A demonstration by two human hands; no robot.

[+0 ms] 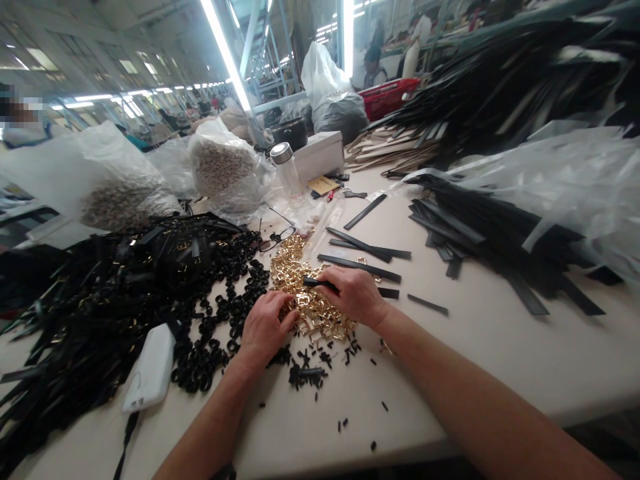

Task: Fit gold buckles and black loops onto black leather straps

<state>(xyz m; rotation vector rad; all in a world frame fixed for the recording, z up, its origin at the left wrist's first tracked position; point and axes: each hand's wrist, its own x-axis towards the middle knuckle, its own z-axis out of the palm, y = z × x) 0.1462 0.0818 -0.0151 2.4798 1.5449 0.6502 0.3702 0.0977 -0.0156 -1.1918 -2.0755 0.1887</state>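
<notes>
My right hand [353, 293] is closed round a black leather strap [314, 283], whose end points left over the heap of gold buckles [327, 320]. A dark strip also shows behind that wrist; whether it is the same strap I cannot tell. My left hand [267, 327] is closed in a pinch at the heap's left edge, with a gold buckle [303, 300] at its fingertips. The strap end sits just above this buckle, close to it. Black loops [205, 353] lie in a pile left of my left hand. Several loose black straps [360, 267] rest beyond my right hand.
Finished-looking black straps with buckles [170, 260] are heaped at left, beside a white power bank [150, 367]. A glass bottle [287, 167], eyeglasses [275, 239] and filled plastic bags [223, 163] stand or lie behind. More black strips [480, 233] are piled at right, partly under plastic.
</notes>
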